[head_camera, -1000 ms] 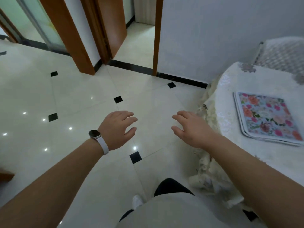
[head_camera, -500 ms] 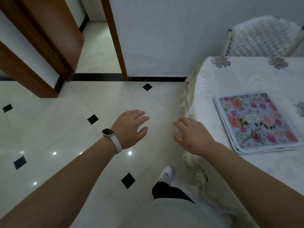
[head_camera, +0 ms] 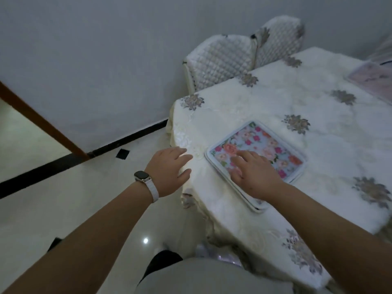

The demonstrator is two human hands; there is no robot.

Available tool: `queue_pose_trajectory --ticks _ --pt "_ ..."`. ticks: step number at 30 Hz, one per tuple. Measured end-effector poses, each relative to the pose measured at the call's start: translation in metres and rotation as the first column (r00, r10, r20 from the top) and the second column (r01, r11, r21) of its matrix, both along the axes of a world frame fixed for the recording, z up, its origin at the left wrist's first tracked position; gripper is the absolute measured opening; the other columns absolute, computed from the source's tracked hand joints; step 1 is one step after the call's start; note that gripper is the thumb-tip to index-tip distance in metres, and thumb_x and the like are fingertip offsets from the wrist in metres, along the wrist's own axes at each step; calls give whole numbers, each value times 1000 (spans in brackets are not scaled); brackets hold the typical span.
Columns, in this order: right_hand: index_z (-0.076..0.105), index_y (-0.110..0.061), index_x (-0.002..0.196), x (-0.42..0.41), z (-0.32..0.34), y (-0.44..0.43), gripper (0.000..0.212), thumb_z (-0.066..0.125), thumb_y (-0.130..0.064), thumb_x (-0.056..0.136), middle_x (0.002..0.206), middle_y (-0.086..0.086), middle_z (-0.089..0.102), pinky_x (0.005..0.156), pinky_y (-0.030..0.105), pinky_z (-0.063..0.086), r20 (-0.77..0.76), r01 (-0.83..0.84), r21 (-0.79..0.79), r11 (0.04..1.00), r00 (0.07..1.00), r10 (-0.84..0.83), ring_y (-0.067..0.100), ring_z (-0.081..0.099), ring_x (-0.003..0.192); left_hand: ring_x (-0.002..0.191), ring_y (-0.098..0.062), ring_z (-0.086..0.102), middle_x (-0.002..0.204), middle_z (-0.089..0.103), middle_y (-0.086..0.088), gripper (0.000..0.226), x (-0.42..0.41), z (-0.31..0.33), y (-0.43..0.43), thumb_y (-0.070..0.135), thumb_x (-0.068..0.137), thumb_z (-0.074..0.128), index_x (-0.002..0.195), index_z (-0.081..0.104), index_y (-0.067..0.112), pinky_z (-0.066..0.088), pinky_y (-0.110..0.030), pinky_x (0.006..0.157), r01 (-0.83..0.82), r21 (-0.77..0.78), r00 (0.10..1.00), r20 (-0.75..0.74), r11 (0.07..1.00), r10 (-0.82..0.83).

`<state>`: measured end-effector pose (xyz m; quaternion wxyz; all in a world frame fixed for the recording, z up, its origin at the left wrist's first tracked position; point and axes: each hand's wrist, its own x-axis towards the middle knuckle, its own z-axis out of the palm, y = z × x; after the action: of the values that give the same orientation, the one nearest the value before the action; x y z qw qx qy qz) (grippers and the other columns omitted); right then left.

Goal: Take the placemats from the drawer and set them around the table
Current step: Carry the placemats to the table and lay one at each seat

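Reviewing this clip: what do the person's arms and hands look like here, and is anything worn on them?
Both forearms are bare, with no sleeves in view. The left hand has a smartwatch at the wrist: a dark rounded-rectangle face in a pale metallic case, on a white band. The right hand and its wrist carry nothing; no rings or gloves show on either.

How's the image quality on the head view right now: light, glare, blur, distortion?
Head view: dim and grey overall; one small glare spot on the floor; the far mat at the right edge is smeared and washed out, while the floral mat under the right hand stays readable; wide-angle bending tilts the wall and the table.
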<state>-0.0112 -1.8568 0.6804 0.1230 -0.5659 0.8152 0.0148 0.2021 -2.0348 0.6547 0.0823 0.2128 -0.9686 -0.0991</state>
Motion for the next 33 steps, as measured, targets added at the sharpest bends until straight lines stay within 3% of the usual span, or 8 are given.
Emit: queue_pose_trajectory --ticks 4,9,13,21,25,29,31,33 --pt "49 -19 141 -25 -7 16 50 40 -47 100 150 7 43 107 44 34 -8 164 19 986 986 -164 29 41 136 106 -31 64 117 68 -11 45 -52 -11 -22 42 83 47 112 69 15 49 -44 88 148 -8 989 11 989 -148" --pt "48 -21 143 -44 -15 22 61 27 -53 95 150 6 44 107 44 36 -11 395 52 917 919 -395 28 41 136 105 -31 64 115 67 -11 45 -110 -31 -61 42 83 49 113 69 15 50 -43 88 318 68 945 61 946 -322" --pt "48 -22 144 -42 -19 16 50 45 -44 99 150 5 45 106 41 37 -23 578 25 816 816 -577 27 41 137 106 -30 63 117 67 -10 46 -147 -40 -97 43 83 46 113 68 16 50 -43 88 473 63 872 109 879 -478" --pt "52 -21 138 -17 -31 5 47 45 -47 100 145 2 49 100 39 42 -32 813 37 581 582 -812 24 46 129 114 -30 59 123 63 -10 57 -209 -49 -134 49 84 34 120 65 17 46 -42 92 675 109 707 189 730 -681" --pt "50 -17 142 0 -41 14 49 45 -43 100 144 4 48 99 39 42 8 884 89 458 459 -888 25 46 128 122 -26 49 135 54 -5 54 -233 -60 -128 50 91 39 132 55 19 40 -37 96 603 260 719 231 754 -655" --pt "49 -15 141 7 -56 26 50 46 -44 101 143 7 48 99 39 42 112 934 110 341 329 -938 27 46 128 122 -21 50 136 52 -5 43 -252 -71 -113 39 93 54 134 52 25 41 -31 99 364 571 807 201 735 -556" --pt "47 -14 143 1 -63 31 52 48 -43 100 145 7 47 102 40 40 189 954 126 271 246 -951 26 44 131 99 -12 59 124 56 -2 35 -258 -71 -103 30 93 54 128 57 27 45 -15 82 216 671 870 197 709 -452" --pt "44 -13 146 -8 -72 35 54 51 -41 99 148 8 43 105 40 37 265 969 153 192 147 -953 27 41 134 73 -4 55 106 57 4 32 -264 -73 -97 23 94 53 125 56 22 42 -4 59 102 718 905 220 688 -363"
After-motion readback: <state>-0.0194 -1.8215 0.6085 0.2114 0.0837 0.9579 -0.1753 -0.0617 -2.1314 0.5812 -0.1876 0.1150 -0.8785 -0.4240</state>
